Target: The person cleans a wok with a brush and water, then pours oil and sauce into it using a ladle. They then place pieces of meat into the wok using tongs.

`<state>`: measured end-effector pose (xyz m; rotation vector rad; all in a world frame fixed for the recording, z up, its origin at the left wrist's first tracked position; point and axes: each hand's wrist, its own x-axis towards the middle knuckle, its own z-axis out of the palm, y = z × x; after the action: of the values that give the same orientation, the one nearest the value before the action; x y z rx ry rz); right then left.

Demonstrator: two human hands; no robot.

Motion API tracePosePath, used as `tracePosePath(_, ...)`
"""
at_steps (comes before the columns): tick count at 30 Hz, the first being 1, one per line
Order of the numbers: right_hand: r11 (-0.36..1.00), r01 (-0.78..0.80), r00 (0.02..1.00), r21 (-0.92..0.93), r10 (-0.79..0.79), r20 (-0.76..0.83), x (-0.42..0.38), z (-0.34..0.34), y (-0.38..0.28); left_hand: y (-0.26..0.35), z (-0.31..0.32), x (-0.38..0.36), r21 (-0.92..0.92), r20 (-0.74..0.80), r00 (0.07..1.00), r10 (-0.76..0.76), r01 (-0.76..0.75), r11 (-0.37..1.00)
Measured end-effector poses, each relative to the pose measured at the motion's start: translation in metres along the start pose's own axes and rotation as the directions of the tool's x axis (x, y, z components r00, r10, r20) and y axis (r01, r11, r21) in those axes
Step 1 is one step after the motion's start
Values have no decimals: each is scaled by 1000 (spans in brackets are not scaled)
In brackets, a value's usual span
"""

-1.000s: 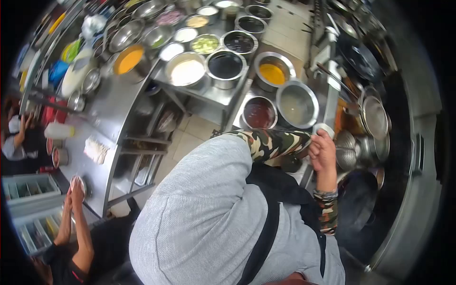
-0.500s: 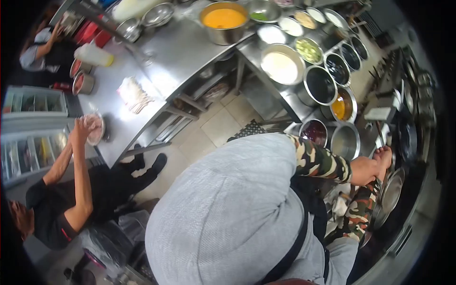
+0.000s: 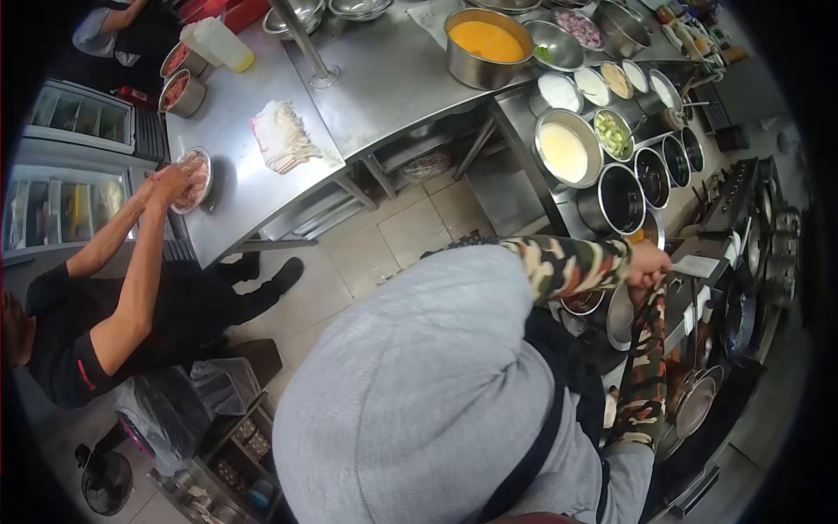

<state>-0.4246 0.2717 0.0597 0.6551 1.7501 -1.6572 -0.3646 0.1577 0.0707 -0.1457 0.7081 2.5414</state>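
Note:
My left hand (image 3: 646, 255), in a camouflage sleeve, is closed at the end of my right arm. Pressed up against it, my right hand (image 3: 644, 278) is mostly covered, and its fingers cannot be told apart. Whatever lies between the two hands is hidden. Just beyond them is a flat white rectangular piece (image 3: 696, 265) by the stove. Below and left of the hands stand a metal pot (image 3: 621, 319) and a pot with dark red contents (image 3: 582, 302). A pot with a black inside (image 3: 621, 199) stands above them.
On the left, a co-worker's hands (image 3: 170, 185) work in a bowl of pale meat (image 3: 199, 179). Stacked cloths (image 3: 284, 137) lie on the steel counter (image 3: 236, 210). A pot of orange liquid (image 3: 489, 42) stands at the back; pans (image 3: 697, 406) sit lower right by the stove.
My joined hands have drawn back from the stove side, leftward and up in view. The view has turned, so the counters and pots appear shifted. The co-worker's hands stay at the bowl.

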Motion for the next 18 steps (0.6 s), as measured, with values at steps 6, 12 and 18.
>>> tracePosePath(6, 953, 248, 952, 173, -273, 141, -95, 37, 5, -4, -27, -191, 662, 113, 866, 486, -431, 614)
tracePosePath(12, 882, 429, 895, -193, -444, -41, -121, -65, 71, 66, -239, -466, 491, 71, -47, 996, 871, 6)
tracePosePath(18, 973, 161, 960, -166, -193, -204, -130, -74, 110, 92, -299, -640, 220, -350, -896, 272, 204, 954)
